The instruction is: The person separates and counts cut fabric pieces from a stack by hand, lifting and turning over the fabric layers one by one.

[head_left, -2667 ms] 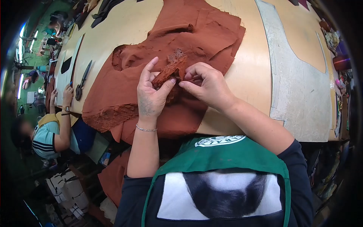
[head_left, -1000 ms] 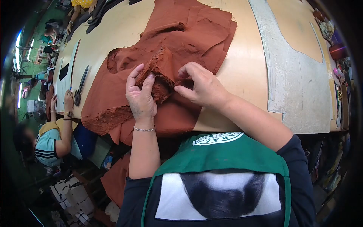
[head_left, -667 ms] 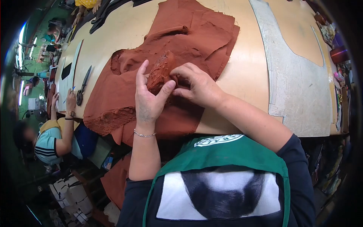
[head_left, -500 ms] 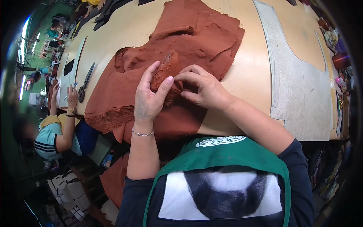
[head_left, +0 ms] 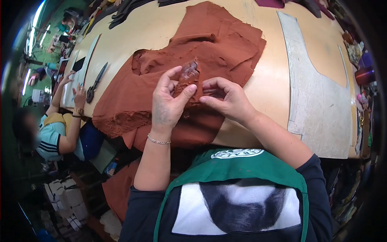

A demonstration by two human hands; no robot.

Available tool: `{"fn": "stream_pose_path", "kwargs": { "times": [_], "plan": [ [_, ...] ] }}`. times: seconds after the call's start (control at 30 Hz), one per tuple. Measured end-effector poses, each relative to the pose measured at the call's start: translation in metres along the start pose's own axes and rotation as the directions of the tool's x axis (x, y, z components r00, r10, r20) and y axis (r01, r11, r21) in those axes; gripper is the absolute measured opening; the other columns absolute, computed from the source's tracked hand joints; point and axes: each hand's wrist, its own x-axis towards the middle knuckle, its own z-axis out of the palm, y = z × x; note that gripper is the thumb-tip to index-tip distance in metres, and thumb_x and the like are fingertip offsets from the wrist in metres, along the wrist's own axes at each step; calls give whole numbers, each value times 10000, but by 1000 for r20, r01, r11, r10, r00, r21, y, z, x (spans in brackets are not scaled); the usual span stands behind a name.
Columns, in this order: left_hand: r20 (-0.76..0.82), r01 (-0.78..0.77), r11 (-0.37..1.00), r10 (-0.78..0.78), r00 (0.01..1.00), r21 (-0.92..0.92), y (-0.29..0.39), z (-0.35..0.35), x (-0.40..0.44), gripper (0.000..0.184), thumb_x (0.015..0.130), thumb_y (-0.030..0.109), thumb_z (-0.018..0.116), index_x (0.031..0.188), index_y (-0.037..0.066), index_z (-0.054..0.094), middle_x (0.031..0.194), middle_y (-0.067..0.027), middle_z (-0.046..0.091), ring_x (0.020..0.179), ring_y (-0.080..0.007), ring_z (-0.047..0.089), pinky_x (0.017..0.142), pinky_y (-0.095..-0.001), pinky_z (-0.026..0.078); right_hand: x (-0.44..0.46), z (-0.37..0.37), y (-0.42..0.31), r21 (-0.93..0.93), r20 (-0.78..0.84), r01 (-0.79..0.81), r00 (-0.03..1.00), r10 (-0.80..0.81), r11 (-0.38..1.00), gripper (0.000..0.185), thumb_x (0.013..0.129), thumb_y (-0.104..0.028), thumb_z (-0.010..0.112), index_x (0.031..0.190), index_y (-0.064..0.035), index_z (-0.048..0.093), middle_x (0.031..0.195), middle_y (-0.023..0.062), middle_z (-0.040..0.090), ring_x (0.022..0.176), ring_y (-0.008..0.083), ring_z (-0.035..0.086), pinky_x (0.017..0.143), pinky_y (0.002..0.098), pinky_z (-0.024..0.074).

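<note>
A stack of rust-red fabric pieces (head_left: 225, 44) with frayed edges lies across the table in front of me. My left hand (head_left: 171, 94) is closed on a bunched edge of the fabric, thumb on the near side and fingers behind. Out of that grip sticks a folded fabric corner (head_left: 189, 72) with a dark, whitish-speckled patch. At its right side, my right hand (head_left: 225, 97) pinches the same bunched edge between thumb and curled fingers. Part of the cloth under both hands is hidden.
Large scissors (head_left: 96, 82) lie left of the fabric. A grey pattern piece (head_left: 318, 101) covers the table's right side. At far left a co-worker (head_left: 60, 129) handles a pen over a pale strip. Dark cloth (head_left: 133, 12) lies at the back.
Both hands have shifted slightly right with the bunched edge. The speckled patch now faces up more fully. The camera view has moved a little, and the co-worker's hands have changed position.
</note>
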Motion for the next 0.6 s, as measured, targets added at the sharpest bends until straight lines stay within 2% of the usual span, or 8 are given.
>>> {"fn": "stream_pose_path", "kwargs": {
  "times": [0.03, 0.1, 0.13, 0.23, 0.27, 0.37, 0.43, 0.6],
  "plan": [
    [4, 38, 999, -38, 999, -25, -5, 0, -2, 495, 774, 2, 645, 1204, -30, 403, 940, -96, 596, 792, -103, 577, 696, -219, 484, -1, 0, 2, 70, 5, -40, 999, 40, 997, 263, 779, -118, 668, 973, 16, 550, 944, 79, 596, 872, 135, 587, 775, 262, 493],
    [8, -78, 994, 78, 997, 77, -20, 3, -2, 520, 754, -1, 655, 1206, -31, 398, 964, -105, 587, 798, -110, 577, 702, -227, 484, -2, -2, 6, 210, 9, -118, 993, 119, 971, 238, 787, -95, 655, 969, 20, 554, 932, 70, 601, 862, 113, 583, 765, 246, 491],
    [-1, -42, 977, 44, 999, 207, -17, 4, -6, 542, 735, -3, 661, 1207, -30, 394, 961, -100, 579, 810, -114, 575, 709, -238, 484, -1, -1, 7, 233, -13, -112, 993, 118, 966, 209, 800, -94, 637, 952, 28, 562, 874, 52, 605, 823, 104, 586, 732, 232, 488],
    [-25, -57, 974, 64, 998, 219, -25, 8, -7, 561, 721, 13, 675, 1209, -16, 399, 898, -91, 580, 770, -122, 585, 683, -249, 489, 1, -5, -2, 203, -59, -195, 976, 211, 960, 194, 816, -116, 623, 932, 31, 573, 817, 38, 613, 762, 95, 586, 682, 221, 481],
    [-29, -52, 960, 63, 998, 275, -24, 11, -7, 565, 717, 17, 676, 1210, -8, 401, 878, -89, 577, 753, -129, 589, 670, -253, 489, 3, -3, -1, 107, -130, -106, 984, 120, 989, 209, 811, -156, 627, 893, 32, 590, 769, 55, 627, 693, 103, 584, 623, 229, 475],
    [-39, -66, 905, 91, 995, 420, -16, 19, -9, 574, 707, 28, 678, 1213, 13, 407, 830, -88, 569, 705, -147, 596, 633, -266, 490, 12, -7, 6, -112, -204, -70, 978, 46, 991, 223, 776, -185, 648, 831, 28, 610, 733, 98, 635, 640, 124, 584, 589, 258, 477],
    [-44, -114, 867, 155, 987, 485, -18, 22, -9, 577, 702, 35, 679, 1213, 25, 412, 813, -91, 567, 678, -155, 597, 610, -273, 489, 15, -9, 6, -161, -220, -120, 972, 83, 980, 223, 755, -192, 653, 806, 22, 619, 709, 114, 631, 629, 141, 590, 589, 278, 480],
    [-61, -77, 863, 124, 990, 500, -17, 26, -10, 592, 686, 25, 695, 1213, 24, 427, 769, -34, 534, 663, -99, 553, 615, -231, 464, 24, -14, 5, -213, -224, -154, 969, 105, 965, 216, 741, -192, 641, 784, 19, 634, 682, 130, 631, 621, 171, 606, 591, 302, 482]
  ]
}}
